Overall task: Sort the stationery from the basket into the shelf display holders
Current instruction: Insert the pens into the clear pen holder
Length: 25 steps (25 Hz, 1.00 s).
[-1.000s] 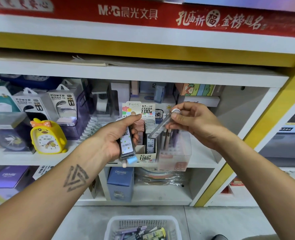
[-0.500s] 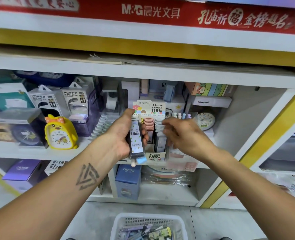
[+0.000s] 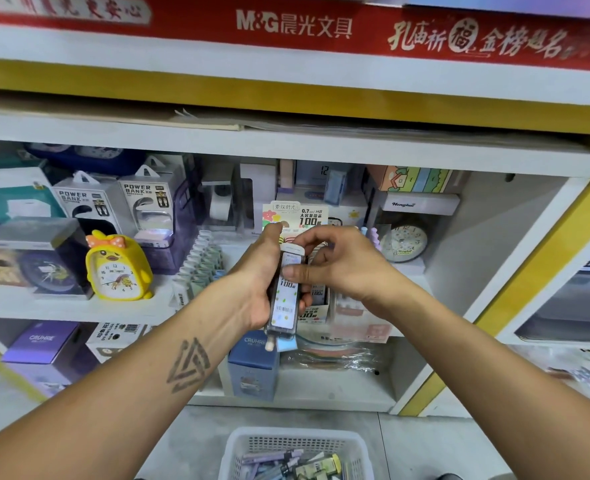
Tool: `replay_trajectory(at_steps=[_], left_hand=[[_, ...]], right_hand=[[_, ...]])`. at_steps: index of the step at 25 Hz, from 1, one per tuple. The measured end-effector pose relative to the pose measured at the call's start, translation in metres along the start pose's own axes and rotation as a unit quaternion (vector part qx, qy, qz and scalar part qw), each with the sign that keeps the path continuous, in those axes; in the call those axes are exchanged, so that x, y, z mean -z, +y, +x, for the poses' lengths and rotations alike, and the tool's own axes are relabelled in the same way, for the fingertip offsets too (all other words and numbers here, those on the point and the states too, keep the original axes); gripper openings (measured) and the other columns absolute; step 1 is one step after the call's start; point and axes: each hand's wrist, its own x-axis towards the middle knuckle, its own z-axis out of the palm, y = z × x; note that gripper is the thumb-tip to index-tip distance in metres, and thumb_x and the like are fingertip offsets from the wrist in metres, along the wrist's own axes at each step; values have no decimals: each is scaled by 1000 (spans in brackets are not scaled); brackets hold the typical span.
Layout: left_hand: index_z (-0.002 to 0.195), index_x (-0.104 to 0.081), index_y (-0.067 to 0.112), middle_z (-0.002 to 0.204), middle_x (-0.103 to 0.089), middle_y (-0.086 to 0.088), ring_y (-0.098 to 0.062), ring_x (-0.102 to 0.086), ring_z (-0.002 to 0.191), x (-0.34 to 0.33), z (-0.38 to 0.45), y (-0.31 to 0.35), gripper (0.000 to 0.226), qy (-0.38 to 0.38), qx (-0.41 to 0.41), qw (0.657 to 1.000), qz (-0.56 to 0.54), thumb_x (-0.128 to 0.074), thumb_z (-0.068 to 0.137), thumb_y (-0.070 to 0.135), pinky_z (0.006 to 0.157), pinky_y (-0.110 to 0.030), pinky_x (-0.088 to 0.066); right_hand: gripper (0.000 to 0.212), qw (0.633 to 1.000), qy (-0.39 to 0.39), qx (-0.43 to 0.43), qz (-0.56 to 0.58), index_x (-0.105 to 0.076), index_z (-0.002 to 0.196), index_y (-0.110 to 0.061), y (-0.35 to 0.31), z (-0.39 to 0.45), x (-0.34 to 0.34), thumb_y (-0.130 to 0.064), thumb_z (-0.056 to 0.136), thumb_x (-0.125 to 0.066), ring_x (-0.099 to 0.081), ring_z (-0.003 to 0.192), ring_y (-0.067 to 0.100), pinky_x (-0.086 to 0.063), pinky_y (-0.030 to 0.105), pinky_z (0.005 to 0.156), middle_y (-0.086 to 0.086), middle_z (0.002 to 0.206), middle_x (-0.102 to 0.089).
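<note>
Both forearms were bare, no sleeves reaching into view, no watch or bracelet at either wrist. The left forearm (image 3: 169,368), at lower left of the frame, carried a dark tattoo (image 3: 189,364) of nested triangles.

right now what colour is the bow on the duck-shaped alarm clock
Orange, on the yellow duck-shaped alarm clock; head view.
</note>
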Motion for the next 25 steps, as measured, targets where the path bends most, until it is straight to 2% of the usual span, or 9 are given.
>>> replay_trajectory(at_steps=[3,6,9,11,13,17,21,23,25], left_hand=[[105,-64,7,75,-59,-17,-26,-53,50,2,0,1,66,12,-4,1000,9,-33,94,64,44,-28,-45],[92,-63,8,61,-57,-13,-23,-49,45,5,-2,-1,60,39,-9,999,15,-32,98,60,42,-25,-42],[80,-60,8,56,-51,-10,-21,-44,48,11,-3,3,52,78,-16,997,-14,-36,98,50,42,-23,-41],[73,-55,9,57,-49,-9,-20,-44,49,16,-4,8,49,94,-13,994,-48,-39,96,49,41,-21,-41],[71,-54,10,58,-49,-9,-20,-46,48,18,-5,11,50,95,-11,994,-56,-40,95,51,43,-21,-41],[73,-54,9,60,-49,-10,-21,-46,49,15,-5,10,48,76,-12,996,-42,-39,94,49,44,-21,-41],[77,-56,9,62,-50,-8,-21,-46,52,13,-4,8,43,69,-18,996,-55,-40,94,45,42,-21,-43],[78,-56,9,62,-51,-8,-21,-47,51,13,-2,9,41,69,-21,995,-73,-42,94,45,42,-22,-43],[73,-55,9,58,-51,-9,-21,-48,48,15,0,12,43,80,-26,991,-106,-45,93,46,44,-23,-43]], right_hand=[[30,995,54,10,81,-60,102,1,0,4,4,5,79,-79,-68,68,23,-54,31,58,9,83,-74],[28,980,135,57,132,-59,98,-12,-1,11,15,8,84,-72,-73,76,17,-53,23,54,3,84,-77],[37,971,210,112,-35,-59,98,-30,6,14,35,0,85,-76,-66,77,13,-55,25,57,3,87,-72],[37,951,192,116,-211,-56,102,-38,15,11,40,-14,85,-78,-63,76,10,-56,30,63,-1,90,-68],[37,932,143,115,-313,-51,107,-43,25,8,37,-24,88,-76,-60,73,5,-54,31,63,-10,85,-64],[33,896,80,147,-411,-49,116,-31,39,5,29,-23,92,-70,-61,87,20,-52,42,78,-7,99,-65],[29,853,101,171,-483,-58,123,-19,36,4,24,-24,95,-65,-62,99,24,-52,43,79,0,113,-65],[18,911,115,153,-365,-65,111,-17,29,4,18,-25,95,-66,-64,84,15,-52,33,70,-1,97,-69],[14,990,24,39,-132,-66,102,-9,21,4,14,-21,95,-68,-66,67,15,-48,25,54,5,83,-74]])
